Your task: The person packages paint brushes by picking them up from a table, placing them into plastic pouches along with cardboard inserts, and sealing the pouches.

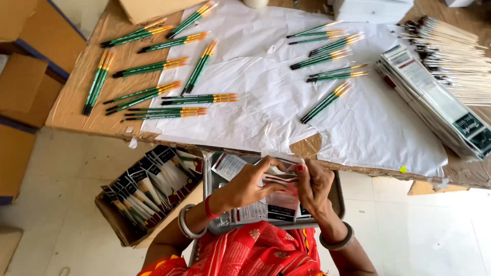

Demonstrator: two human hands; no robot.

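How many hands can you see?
2. The left hand and the right hand meet at the bottom middle, both pinching a clear packet above a grey tray. No other hands show.

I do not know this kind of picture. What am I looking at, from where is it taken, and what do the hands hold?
There is no machine here: a person works with two bare hands. The one picture comes from a camera on the person's head, looking down. The left hand and right hand together hold a thin clear packet over a grey tray. On the table, partly covered with white paper, lie small groups of green paintbrushes. A cardboard box of packed brushes stands on the floor.
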